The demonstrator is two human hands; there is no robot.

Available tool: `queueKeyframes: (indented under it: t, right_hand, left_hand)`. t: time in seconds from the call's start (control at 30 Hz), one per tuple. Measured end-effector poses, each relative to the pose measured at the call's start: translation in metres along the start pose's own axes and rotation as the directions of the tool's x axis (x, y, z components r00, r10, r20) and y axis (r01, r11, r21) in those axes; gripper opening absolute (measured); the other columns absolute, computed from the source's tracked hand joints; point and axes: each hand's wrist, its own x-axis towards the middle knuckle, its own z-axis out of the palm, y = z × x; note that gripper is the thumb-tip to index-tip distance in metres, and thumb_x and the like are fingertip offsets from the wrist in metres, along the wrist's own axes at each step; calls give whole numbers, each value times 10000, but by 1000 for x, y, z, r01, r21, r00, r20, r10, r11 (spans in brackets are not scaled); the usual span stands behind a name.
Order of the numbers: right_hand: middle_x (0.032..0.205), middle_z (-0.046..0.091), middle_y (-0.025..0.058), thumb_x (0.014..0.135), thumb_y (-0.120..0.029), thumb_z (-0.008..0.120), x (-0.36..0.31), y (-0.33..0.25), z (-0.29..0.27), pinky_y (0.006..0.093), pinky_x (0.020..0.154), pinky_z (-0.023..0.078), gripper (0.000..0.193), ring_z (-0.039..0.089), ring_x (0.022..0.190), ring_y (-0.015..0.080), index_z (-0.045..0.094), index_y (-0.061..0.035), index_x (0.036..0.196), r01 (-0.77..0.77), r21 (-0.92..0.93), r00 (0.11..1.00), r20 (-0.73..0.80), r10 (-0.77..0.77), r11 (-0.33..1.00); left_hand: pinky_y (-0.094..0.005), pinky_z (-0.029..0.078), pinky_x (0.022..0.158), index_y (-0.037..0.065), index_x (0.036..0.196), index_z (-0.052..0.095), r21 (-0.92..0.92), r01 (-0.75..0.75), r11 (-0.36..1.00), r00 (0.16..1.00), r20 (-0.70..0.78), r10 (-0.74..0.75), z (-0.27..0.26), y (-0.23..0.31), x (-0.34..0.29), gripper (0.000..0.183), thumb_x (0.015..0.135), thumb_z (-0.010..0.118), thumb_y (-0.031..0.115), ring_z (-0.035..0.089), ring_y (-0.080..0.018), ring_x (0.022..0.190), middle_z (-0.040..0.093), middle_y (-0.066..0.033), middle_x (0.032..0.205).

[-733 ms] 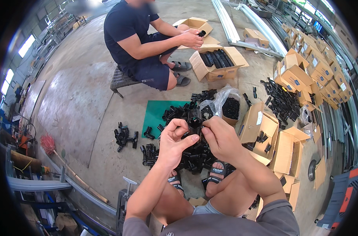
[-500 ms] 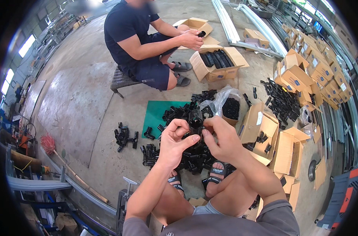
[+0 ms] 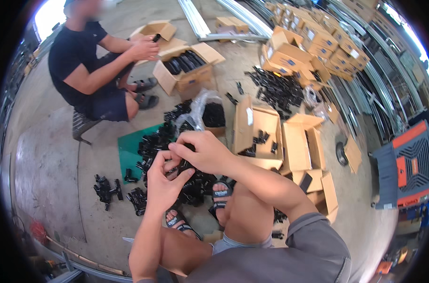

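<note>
My left hand (image 3: 165,181) and my right hand (image 3: 202,151) meet in front of me, both closed on a small black plastic part (image 3: 182,165) held between their fingers. Below them a heap of similar black parts (image 3: 176,141) lies on the concrete floor and on a green mat (image 3: 129,151), close to my sandalled feet (image 3: 219,198). A clear plastic bag of black parts (image 3: 209,113) sits just beyond the heap.
A person in dark clothes (image 3: 89,66) sits on a low stool at the upper left, handling a part over an open carton of black pieces (image 3: 186,63). Open cardboard boxes (image 3: 280,137) stand to my right, stacked cartons (image 3: 313,45) farther back, a red-and-grey machine (image 3: 405,165) at the right.
My hands stay together on the black part and the fingers shift a little. The view now sits lower and closer than before.
</note>
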Motion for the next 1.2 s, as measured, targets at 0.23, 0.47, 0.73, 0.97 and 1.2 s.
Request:
queueKeyframes:
  t: [0.23,0.47,0.73,0.97,1.2]
  right_hand:
    - [823,679,223,961,-311,646,-97,55,-77,458,691,523,340,672,782,413,701,8,860,-351,-382,930,-246,272,855]
    - [771,679,239,948,-378,643,-266,147,-119,480,727,539,429,673,781,425,722,15,797,-618,-695,641,-176,747,366]
    - [635,660,191,972,-441,639,-331,211,-119,415,601,524,511,659,575,313,715,31,793,-764,-572,508,-248,825,299]
    - [990,731,212,999,-508,482,-317,242,-134,495,839,535,507,699,936,408,737,-72,1050,-791,-582,458,-358,814,189]
    - [1068,720,229,947,-374,550,-283,337,-155,492,928,533,381,683,1031,420,732,-77,1102,-923,-347,354,-592,724,167]
  left_hand:
    - [-362,468,1056,-5,1357,533,459,-417,784,907,263,329,38,75,-19,683,733,811,6,622,-290,1227,619,-197,1325]
    - [-356,510,981,-15,1254,609,275,-522,807,750,599,280,75,168,-54,469,803,728,33,663,-295,1151,672,-173,1231]
    - [-327,517,934,-17,1259,593,253,-403,879,740,656,150,88,154,-29,379,884,639,17,674,-245,1119,674,-154,1206]
    - [-302,523,893,-19,1263,580,194,-194,961,758,651,22,93,135,4,309,955,561,2,683,-202,1091,675,-137,1184]
    - [-273,502,896,-5,1261,583,259,256,931,902,282,-326,18,49,11,243,1035,507,41,652,-160,1134,707,-84,1119]
